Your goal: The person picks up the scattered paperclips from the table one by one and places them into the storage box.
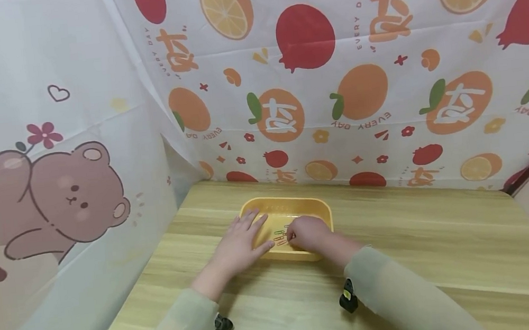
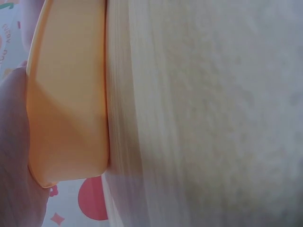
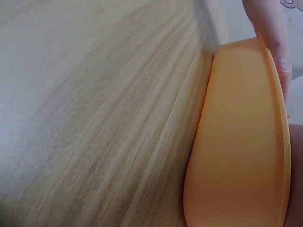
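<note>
The yellow tray [image 1: 297, 207] sits on the wooden table [image 1: 445, 254], toward its far left part near the fruit-printed curtain [image 1: 361, 81]. Inside it lie a few small coloured paper clips [image 1: 281, 235], red and green as far as the head view lets one tell. The right hand [image 1: 308, 233] is inside the tray with fingers curled over the clips; whether it actually pinches one cannot be told. The left hand [image 1: 243, 239] lies flat with straight, spread fingers on the tray's left rim. A bear-printed curtain [image 1: 57, 201] hangs to the left.
</note>
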Tool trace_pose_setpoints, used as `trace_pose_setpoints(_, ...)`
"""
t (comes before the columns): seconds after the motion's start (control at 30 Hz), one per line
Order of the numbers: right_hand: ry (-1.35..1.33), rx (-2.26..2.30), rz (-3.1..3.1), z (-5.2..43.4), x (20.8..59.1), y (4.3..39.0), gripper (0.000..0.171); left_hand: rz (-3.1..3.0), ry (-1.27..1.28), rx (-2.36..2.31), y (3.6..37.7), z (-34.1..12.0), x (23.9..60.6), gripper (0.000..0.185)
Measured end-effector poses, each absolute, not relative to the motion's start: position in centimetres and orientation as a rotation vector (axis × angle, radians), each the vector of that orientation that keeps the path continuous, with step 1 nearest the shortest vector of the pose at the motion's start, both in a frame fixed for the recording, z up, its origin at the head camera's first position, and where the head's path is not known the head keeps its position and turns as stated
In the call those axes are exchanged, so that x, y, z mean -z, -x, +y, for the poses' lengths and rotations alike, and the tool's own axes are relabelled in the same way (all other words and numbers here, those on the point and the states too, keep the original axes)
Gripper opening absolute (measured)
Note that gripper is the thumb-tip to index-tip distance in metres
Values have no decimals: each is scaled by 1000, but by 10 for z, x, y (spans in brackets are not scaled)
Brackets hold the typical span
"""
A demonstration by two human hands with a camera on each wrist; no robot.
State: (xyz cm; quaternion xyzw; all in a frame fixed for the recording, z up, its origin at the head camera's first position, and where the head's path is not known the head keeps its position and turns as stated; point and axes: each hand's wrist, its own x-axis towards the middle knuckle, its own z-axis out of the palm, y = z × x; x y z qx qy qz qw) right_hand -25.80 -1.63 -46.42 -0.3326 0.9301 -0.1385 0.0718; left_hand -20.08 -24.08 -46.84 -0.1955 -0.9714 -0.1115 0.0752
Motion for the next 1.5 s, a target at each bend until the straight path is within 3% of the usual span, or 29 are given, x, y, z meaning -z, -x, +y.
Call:
trace_pose_setpoints(0.37,934,597,2803,-16,462,256,6,-2918,569,336,196,-243,468,75)
trace_pose_setpoints(1.0,405,1432,2733,43,441,241,24,-2923,580,319,198,-242,467,75)
trace_pose_setpoints(1.2,358,1455,2754,78,440,247,26,-2909,546,337,200,-251,463,75)
trace_pose_setpoints(1.5,283,1290,2827,161,479,236,26,-2905,571,368,204,-239,471,73)
